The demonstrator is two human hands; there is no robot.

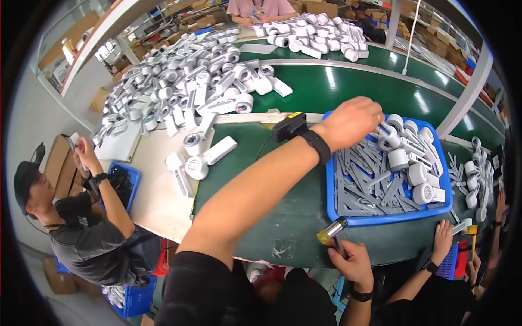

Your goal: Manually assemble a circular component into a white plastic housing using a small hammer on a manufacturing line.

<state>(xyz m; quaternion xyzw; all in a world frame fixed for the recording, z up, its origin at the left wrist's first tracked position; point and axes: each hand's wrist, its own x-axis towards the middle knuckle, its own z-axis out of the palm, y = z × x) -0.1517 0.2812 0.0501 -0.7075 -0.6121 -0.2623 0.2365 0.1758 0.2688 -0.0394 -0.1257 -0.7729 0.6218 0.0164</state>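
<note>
My left hand (350,122) reaches across to the blue tray (331,209), its fingers curled down and closed on a white round-headed part with a handle (388,137); the fingertips are partly hidden. Loose grey flat strips (359,182) fill much of the tray, and more white round-headed parts (417,174) are piled on its right side. My right hand (353,263) is closed around the handle of a small mallet (333,231) with a metal head and a yellow tip, held near the bench edge below the tray.
A large heap of white parts (163,81) covers the back left, with several loose ones (197,167) nearer. A person (81,223) sits at left. Another person's hand (443,239) rests beside the tray at right, near a yellow-headed mallet (472,231). Metal posts (467,87) frame the bench.
</note>
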